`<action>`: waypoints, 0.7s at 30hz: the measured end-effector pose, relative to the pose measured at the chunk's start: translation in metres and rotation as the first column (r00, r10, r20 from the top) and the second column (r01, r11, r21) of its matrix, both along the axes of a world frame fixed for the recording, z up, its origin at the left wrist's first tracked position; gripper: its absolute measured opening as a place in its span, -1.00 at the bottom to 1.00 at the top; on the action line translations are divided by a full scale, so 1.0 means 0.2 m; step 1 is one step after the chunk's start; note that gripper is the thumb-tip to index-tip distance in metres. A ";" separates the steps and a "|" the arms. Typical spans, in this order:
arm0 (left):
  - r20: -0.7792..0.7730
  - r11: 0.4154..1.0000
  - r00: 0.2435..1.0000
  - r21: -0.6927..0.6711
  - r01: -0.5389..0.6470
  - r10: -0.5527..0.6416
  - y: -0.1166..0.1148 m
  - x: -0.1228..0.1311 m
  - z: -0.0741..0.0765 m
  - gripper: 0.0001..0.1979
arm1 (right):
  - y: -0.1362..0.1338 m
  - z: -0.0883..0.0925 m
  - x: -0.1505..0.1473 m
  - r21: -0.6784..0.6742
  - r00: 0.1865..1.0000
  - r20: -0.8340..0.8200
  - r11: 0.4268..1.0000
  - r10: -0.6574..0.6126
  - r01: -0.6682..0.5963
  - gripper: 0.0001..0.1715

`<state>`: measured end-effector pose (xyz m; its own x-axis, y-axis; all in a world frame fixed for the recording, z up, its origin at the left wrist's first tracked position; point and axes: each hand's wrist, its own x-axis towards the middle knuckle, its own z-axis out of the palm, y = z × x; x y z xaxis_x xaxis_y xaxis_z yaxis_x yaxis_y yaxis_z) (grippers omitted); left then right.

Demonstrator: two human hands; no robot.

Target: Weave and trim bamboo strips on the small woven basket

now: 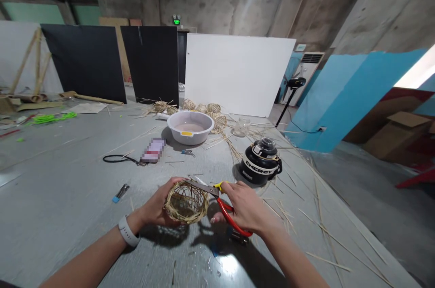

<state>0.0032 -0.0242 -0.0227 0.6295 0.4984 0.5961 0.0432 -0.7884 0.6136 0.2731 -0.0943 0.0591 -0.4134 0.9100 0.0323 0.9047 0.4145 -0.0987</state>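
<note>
A small round woven bamboo basket (186, 221) is gripped by my left hand (158, 204), its rim tilted toward me so that I see into its open mouth. My right hand (243, 202) holds scissors (234, 223) with red and yellow handles. The scissor blades lie across the upper rim of the basket; whether they touch a strip there I cannot tell. A pale watch band circles my left wrist. Under my right hand lies a dark, shiny small object (239, 236), partly hidden.
Beyond my hands stand a white basin (190, 136) and a black jug (260, 168) lettered ENERGY. A phone (153, 150) with a strap and blue-ended clips (120, 193) lie left. Woven balls (214, 108) sit behind the basin. Loose bamboo strips (319, 224) litter the right side.
</note>
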 end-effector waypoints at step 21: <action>-0.048 0.987 0.994 -0.132 0.091 -0.098 0.00 -0.01 0.04 -0.14 | 0.09 -0.15 0.07 -0.108 0.926 0.195 0.931 -0.324 0.349 -0.62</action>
